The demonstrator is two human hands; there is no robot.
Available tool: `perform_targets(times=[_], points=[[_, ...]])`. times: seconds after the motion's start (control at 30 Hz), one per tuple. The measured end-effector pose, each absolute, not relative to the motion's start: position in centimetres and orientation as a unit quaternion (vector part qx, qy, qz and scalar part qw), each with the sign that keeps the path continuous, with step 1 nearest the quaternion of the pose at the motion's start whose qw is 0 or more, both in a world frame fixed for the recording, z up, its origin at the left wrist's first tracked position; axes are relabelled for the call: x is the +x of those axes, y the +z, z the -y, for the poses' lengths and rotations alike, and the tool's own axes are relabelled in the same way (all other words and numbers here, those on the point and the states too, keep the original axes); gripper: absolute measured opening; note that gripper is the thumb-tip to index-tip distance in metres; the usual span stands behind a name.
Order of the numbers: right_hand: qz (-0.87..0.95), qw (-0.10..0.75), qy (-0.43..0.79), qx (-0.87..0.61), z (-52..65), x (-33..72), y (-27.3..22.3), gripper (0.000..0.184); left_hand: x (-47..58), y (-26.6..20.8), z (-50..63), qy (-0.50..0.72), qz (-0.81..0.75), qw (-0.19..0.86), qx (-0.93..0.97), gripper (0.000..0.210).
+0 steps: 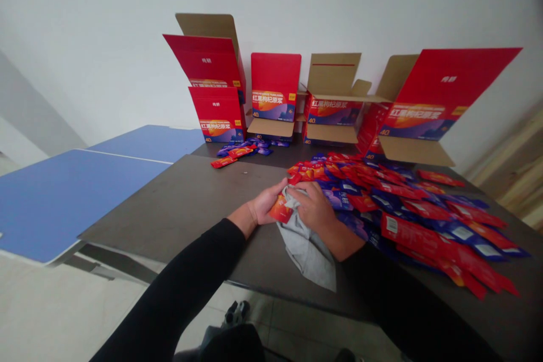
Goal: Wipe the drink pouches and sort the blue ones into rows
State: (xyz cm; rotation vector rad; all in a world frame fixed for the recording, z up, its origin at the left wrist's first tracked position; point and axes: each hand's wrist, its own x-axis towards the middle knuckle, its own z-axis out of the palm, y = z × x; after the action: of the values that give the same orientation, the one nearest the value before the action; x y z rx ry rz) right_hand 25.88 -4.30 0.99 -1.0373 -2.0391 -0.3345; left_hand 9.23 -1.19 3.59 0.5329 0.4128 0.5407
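Observation:
My left hand (267,202) is closed around a red sachet (280,210) with an orange print, held over the near part of the dark table. My right hand (314,210) grips a grey cloth (307,254) and presses it against the sachet. The cloth hangs down toward the table's front edge. Part of the sachet is hidden behind the cloth and fingers. Just right of my right hand spreads a large pile of red and blue-purple sachets (407,192).
Several red cartons with raised flaps line the back, including a stacked pair (216,116), a middle carton (274,103) and a right carton (416,119). A small sachet group (241,151) lies before them. A blue table-tennis table (85,186) stands left.

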Motion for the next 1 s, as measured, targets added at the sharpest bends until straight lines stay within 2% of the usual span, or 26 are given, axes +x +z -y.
perform_targets(times=[0.27,0.43,0.6,0.7,0.83,1.0], points=[[0.762,0.433,-0.128,-0.465,3.6,26.6,0.8,0.057,8.8,3.2,0.7,0.261,-0.24,0.89,0.286,0.041],[0.745,0.443,-0.106,-0.487,3.4,27.0,0.8,0.053,8.4,3.2,0.4,0.248,-0.265,0.883,0.299,0.036],[0.708,0.474,-0.098,-0.515,2.7,28.0,0.8,0.05,8.1,3.4,0.0,0.23,-0.247,0.893,0.299,0.045],[0.71,0.493,-0.107,-0.492,2.7,28.2,0.8,0.053,7.9,3.4,-0.5,0.272,-0.216,0.898,0.271,0.044],[0.799,0.438,-0.101,-0.4,4.2,26.8,1.0,0.052,7.8,3.4,-0.8,0.295,-0.188,0.908,0.231,0.047],[0.876,0.343,-0.125,-0.316,6.3,24.5,1.4,0.035,8.0,3.1,-1.0,0.315,-0.205,0.898,0.229,0.054]])
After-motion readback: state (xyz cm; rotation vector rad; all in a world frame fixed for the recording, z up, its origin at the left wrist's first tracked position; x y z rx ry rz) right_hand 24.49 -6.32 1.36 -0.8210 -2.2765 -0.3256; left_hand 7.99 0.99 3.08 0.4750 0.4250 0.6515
